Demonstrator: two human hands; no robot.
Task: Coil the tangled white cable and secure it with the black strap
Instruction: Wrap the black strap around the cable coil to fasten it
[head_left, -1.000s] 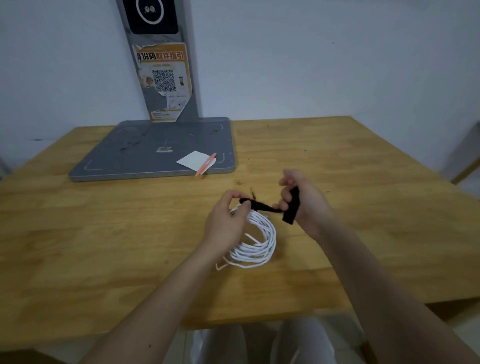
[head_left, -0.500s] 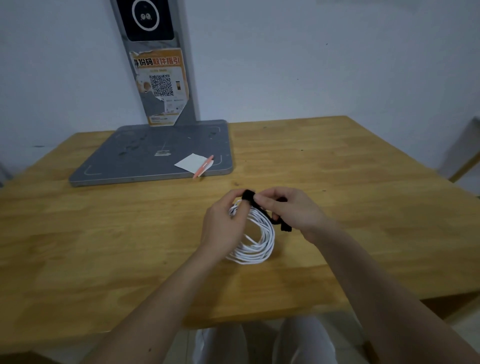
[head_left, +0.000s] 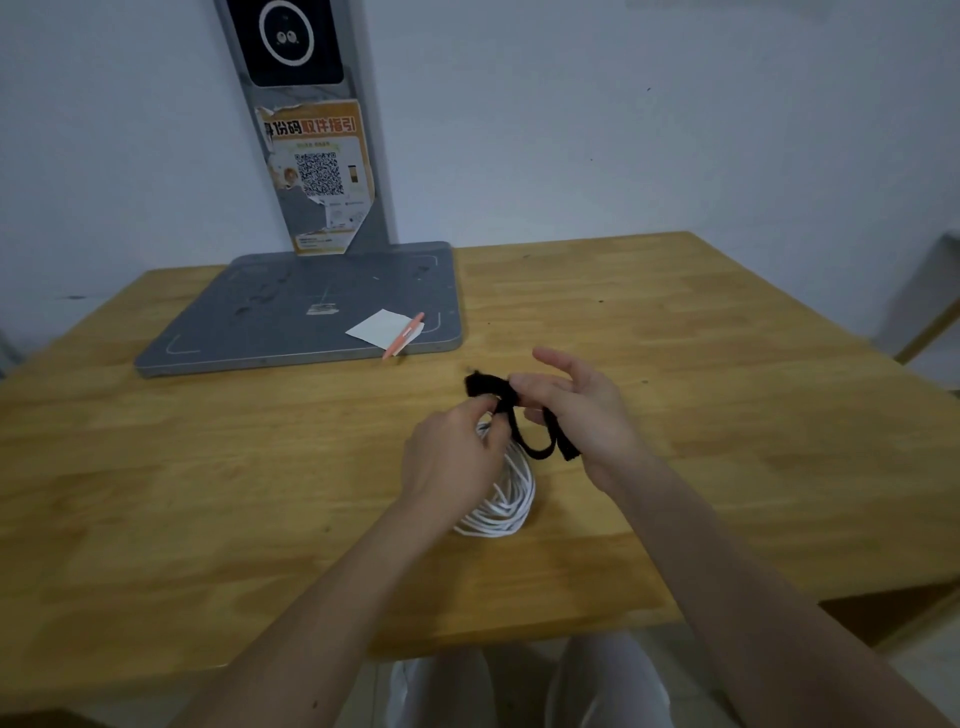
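At centre frame, a person's left hand is pinching the top of the coiled white round cable, apparently to keep its loops gathered above the light wooden tabletop. The right hand, at three o'clock of the coil, is gripping the flat black fabric strap with thumb and lower fingers, forefinger extended, seemingly feeding slack around the bundle.

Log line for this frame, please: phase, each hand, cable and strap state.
phase: strapping | left hand: holds cable, coiled | right hand: holds strap, looped, loose | table
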